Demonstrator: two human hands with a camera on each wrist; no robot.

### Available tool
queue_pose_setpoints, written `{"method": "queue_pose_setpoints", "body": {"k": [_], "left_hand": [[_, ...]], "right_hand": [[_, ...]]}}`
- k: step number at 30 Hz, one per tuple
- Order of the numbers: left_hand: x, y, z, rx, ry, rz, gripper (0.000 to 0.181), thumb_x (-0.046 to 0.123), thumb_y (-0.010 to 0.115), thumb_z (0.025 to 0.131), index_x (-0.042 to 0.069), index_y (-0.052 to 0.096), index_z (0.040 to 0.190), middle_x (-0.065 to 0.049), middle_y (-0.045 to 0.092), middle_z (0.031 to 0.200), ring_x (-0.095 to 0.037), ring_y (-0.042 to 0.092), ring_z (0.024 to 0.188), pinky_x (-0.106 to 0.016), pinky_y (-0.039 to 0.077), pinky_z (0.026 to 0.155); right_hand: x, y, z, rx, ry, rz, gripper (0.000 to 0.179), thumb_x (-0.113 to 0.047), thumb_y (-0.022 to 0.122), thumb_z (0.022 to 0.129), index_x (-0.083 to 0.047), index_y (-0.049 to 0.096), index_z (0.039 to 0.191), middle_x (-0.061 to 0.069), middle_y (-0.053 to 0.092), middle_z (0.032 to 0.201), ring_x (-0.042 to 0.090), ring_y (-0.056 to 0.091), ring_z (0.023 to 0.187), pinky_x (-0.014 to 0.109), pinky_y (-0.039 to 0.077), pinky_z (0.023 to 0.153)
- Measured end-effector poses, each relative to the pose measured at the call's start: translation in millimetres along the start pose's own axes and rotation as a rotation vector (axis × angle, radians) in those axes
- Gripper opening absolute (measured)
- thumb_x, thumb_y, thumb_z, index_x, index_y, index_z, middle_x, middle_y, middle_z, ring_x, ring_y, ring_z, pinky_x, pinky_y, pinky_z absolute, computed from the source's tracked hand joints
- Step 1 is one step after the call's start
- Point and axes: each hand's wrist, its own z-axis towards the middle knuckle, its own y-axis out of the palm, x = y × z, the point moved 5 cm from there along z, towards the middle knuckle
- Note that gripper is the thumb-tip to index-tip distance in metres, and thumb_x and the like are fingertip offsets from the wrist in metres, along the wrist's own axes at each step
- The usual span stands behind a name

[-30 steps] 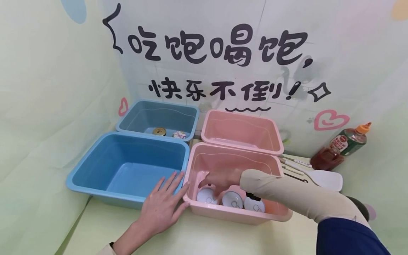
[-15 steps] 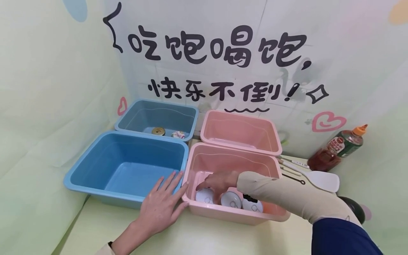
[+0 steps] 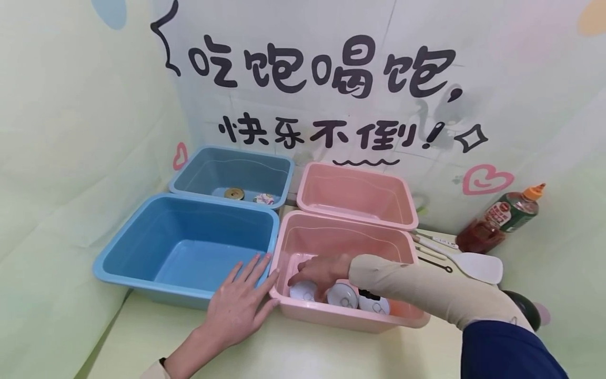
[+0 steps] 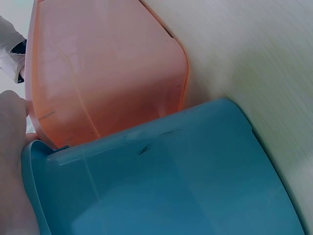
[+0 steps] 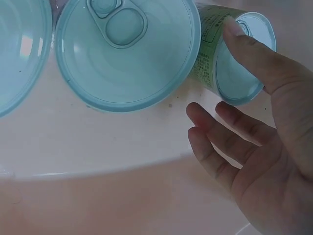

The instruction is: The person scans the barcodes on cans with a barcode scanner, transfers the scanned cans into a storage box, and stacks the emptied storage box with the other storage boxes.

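In the pink basin (image 3: 352,322) several pull-tab cans stand with pale lids up, including a middle can (image 3: 343,296) and a right can (image 3: 375,305). My right hand (image 3: 324,271) reaches in at the left end and holds the left can (image 3: 302,290). The right wrist view shows this green-labelled can (image 5: 209,58) with the thumb across its lid; three fingers bend loosely beside it, and the index finger is mostly hidden. My left hand (image 3: 239,305) lies with straight, spread fingers over the adjoining rims of the pink basin and the blue basin (image 3: 177,292).
Behind stand a smaller blue tub (image 3: 227,173), holding a gold-lidded can (image 3: 234,194) and a patterned item (image 3: 263,199), and another pink tub (image 3: 355,195). To the right are a white spatula (image 3: 478,267), other thin utensils, a red sauce bottle (image 3: 499,218) and a partly hidden dark object (image 3: 524,309).
My right hand has drawn in slightly over the left can, its fingers bending more. The left hand stays on the rims, and the head view shifts a little.
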Motion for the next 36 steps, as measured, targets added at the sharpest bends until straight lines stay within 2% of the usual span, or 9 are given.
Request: {"method": "queue_pose_setpoints", "body": {"k": [7, 16, 24, 29, 33, 36], "left_hand": [[0.3, -0.1, 0.8, -0.015, -0.005, -0.007, 0.060, 0.061, 0.044, 0.098, 0.028, 0.050, 0.148, -0.004, 0.034, 0.163, -0.029, 0.037, 0.149, -0.053, 0.037, 0.116], [-1.4, -1.0, -0.3, 0.017, 0.008, 0.012, 0.059, 0.061, 0.044, 0.098, 0.027, 0.052, 0.147, -0.005, 0.036, 0.162, -0.029, 0.039, 0.147, -0.052, 0.038, 0.115], [-1.1, 0.4, -0.1, 0.032, 0.014, 0.009, 0.060, 0.061, 0.043, 0.099, 0.027, 0.052, 0.146, -0.005, 0.037, 0.162, -0.030, 0.040, 0.146, -0.053, 0.039, 0.114], [-0.8, 0.8, -0.9, 0.048, 0.019, 0.011, 0.059, 0.061, 0.040, 0.099, 0.026, 0.055, 0.144, -0.005, 0.038, 0.161, -0.029, 0.041, 0.146, -0.052, 0.039, 0.114], [-1.2, 0.4, -0.9, 0.051, 0.015, 0.017, 0.058, 0.060, 0.043, 0.099, 0.027, 0.055, 0.144, -0.005, 0.039, 0.161, -0.029, 0.041, 0.146, -0.051, 0.039, 0.114], [-1.2, -0.2, -0.7, 0.043, 0.014, 0.014, 0.058, 0.061, 0.045, 0.098, 0.027, 0.054, 0.145, -0.005, 0.038, 0.161, -0.028, 0.041, 0.146, -0.052, 0.039, 0.114]], "right_hand": [[-1.6, -0.8, 1.8, -0.013, 0.027, 0.009, 0.076, -0.040, 0.086, 0.076, -0.039, 0.051, 0.144, -0.005, 0.063, 0.128, 0.009, 0.059, 0.098, 0.028, 0.053, 0.085], [0.9, -1.3, 0.1, 0.003, 0.038, -0.009, 0.081, -0.040, 0.089, 0.074, -0.039, 0.050, 0.145, -0.006, 0.062, 0.125, 0.008, 0.059, 0.095, 0.025, 0.052, 0.082], [-8.8, -0.2, 5.7, 0.013, -0.003, -0.043, 0.069, -0.040, 0.086, 0.077, -0.036, 0.056, 0.140, -0.005, 0.063, 0.125, 0.008, 0.059, 0.097, 0.029, 0.054, 0.089], [-11.1, -1.8, 6.2, 0.019, -0.038, -0.107, 0.068, -0.040, 0.086, 0.077, -0.033, 0.057, 0.139, -0.006, 0.065, 0.122, 0.007, 0.059, 0.095, 0.026, 0.054, 0.086], [-8.0, -4.3, 5.3, 0.029, -0.034, -0.150, 0.070, -0.042, 0.087, 0.076, -0.034, 0.057, 0.139, -0.007, 0.065, 0.122, 0.007, 0.059, 0.094, 0.025, 0.054, 0.084], [-4.4, -5.2, 4.7, 0.033, -0.013, -0.134, 0.073, -0.040, 0.088, 0.075, -0.034, 0.056, 0.140, -0.006, 0.064, 0.124, 0.007, 0.058, 0.097, 0.024, 0.053, 0.087]]}}
